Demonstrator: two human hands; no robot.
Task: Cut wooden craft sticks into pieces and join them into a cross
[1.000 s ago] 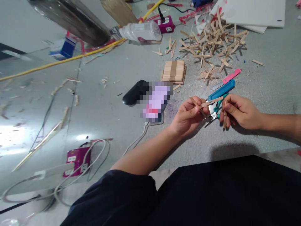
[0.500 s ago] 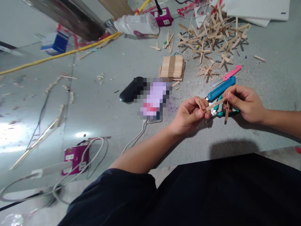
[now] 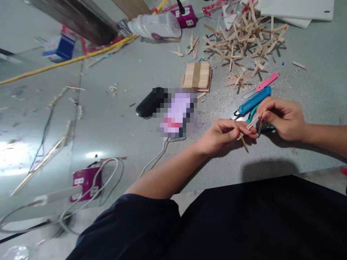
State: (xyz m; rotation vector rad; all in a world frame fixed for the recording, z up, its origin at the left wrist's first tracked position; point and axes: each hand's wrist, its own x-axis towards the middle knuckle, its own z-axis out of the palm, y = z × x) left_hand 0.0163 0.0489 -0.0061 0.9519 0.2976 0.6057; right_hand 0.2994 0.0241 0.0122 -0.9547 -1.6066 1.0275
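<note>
My left hand (image 3: 221,135) pinches a thin wooden craft stick (image 3: 244,143) between thumb and fingers, its end pointing down toward me. My right hand (image 3: 284,119), close beside it, grips light wooden craft stick pieces (image 3: 252,123) that angle down to my left fingertips. Whether these pieces are joined is too small to tell. Just beyond the hands lie a blue utility knife (image 3: 255,101) and a pink folding cutter (image 3: 267,82). Teal-handled pliers (image 3: 252,113) are partly hidden under my right hand.
Crossed craft sticks (image 3: 249,39) form a pile at the back. A banded stack of sticks (image 3: 197,76), a blurred-out phone (image 3: 177,112) with a cable, and a black case (image 3: 149,104) lie left of it. Farther off are a plastic bottle (image 3: 154,26) and purple power blocks (image 3: 86,182).
My left fingers have straightened and shifted right, nearer the right hand. The stick in my left hand now points downward, and the right hand's piece has tilted more steeply.
</note>
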